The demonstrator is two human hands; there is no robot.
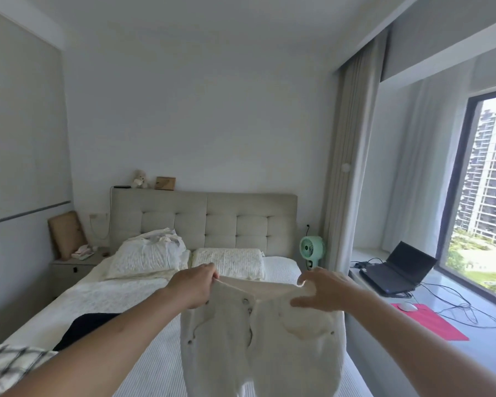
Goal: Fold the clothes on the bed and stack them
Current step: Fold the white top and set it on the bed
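Lying at the bed's (143,365) left edge is a black garment (83,328); above the bed, the left hand (194,285) pinches the white trousers' (261,339) waistband, stretched across to the right hand (324,290), whose fingers (304,302) curl round its other end.

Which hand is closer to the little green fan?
Right. The right hand grips the white pants at the waistband, just below the green fan in the picture. The left hand grips the waistband's other end, farther from it.
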